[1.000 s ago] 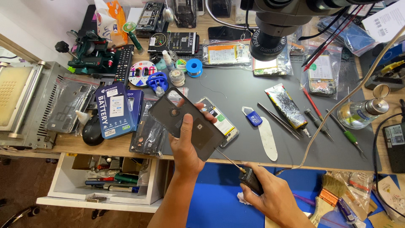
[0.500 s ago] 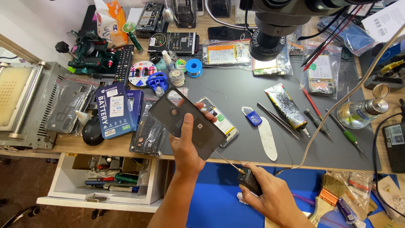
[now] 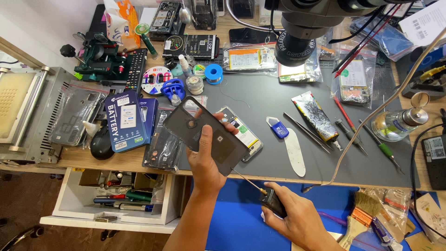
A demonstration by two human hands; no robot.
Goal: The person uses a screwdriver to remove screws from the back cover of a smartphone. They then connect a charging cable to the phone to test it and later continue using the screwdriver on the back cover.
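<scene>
phone back cover [image 3: 204, 135] in left hand [image 3: 206, 162]

Your left hand [image 3: 206, 167] holds a dark grey back cover [image 3: 204, 135]; your right hand [image 3: 297, 221] holds a black tool [image 3: 272, 203] with a brass collar. The mat [image 3: 260, 111] is grey, the surface [image 3: 116, 160] tan wood, the spool [image 3: 213, 73] blue, the spudger [image 3: 294, 152] white.

Phone cover [image 3: 204, 135] above mat [image 3: 278, 139], left of tweezers [image 3: 306, 131].
</scene>
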